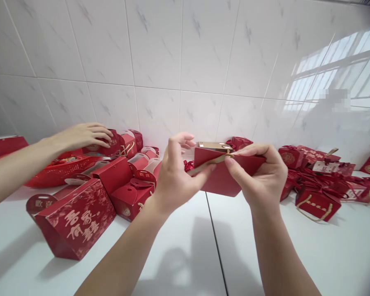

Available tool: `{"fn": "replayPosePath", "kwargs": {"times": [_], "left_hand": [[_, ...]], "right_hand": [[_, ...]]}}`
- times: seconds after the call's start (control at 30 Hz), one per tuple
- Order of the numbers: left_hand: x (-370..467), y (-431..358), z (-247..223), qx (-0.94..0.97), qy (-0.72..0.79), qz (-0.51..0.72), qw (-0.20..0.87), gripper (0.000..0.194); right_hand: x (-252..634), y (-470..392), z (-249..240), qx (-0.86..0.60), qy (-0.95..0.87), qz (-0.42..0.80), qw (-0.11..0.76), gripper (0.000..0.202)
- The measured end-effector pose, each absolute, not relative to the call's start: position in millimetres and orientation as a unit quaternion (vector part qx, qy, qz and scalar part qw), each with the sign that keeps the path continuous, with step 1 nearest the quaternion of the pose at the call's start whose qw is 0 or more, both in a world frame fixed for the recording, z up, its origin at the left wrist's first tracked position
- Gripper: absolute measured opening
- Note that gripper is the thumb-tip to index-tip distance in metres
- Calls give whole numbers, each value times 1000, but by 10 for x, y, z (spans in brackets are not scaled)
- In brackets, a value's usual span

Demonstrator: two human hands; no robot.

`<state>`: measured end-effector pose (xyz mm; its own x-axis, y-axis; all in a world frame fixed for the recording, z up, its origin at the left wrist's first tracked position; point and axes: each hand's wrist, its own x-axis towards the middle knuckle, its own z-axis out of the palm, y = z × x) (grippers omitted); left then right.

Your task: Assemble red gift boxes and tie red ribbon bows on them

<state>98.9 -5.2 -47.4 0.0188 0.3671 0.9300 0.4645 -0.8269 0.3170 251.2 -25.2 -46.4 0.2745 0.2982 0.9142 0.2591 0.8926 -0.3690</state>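
Note:
A red paper gift box [220,183] is held up above the white table in the middle of the view. A gold ribbon [211,162] runs across its upper edge. My right hand [263,176] is closed on the box's right side, its thumb pressing where the ribbon gathers. With the thumb and a finger, my left hand [177,176] pinches the ribbon's left part, while its other fingers are raised and bent. Something gold [214,145] shows behind the box's top edge. The fingertips behind the box are hidden.
At left, another person's hand [86,137] rests on a red box beside a red plastic basket [55,169]. Red boxes, including a large upright one [80,220], crowd the left. Ribboned boxes [319,205] lie at right. A seam [214,234] crosses the white table before a tiled wall.

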Motion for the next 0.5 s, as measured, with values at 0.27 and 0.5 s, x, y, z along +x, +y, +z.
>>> {"fn": "replayPosePath", "kwargs": {"times": [0.27, 0.5], "left_hand": [[584, -172, -190, -774, -308, -547, -85, 19], [510, -196, -156, -653, -97, -745, -99, 25]], "right_hand": [[2754, -193, -455, -248, -616, 29, 747, 22], [2659, -331, -449, -170, -746, 84, 638, 24]]}}
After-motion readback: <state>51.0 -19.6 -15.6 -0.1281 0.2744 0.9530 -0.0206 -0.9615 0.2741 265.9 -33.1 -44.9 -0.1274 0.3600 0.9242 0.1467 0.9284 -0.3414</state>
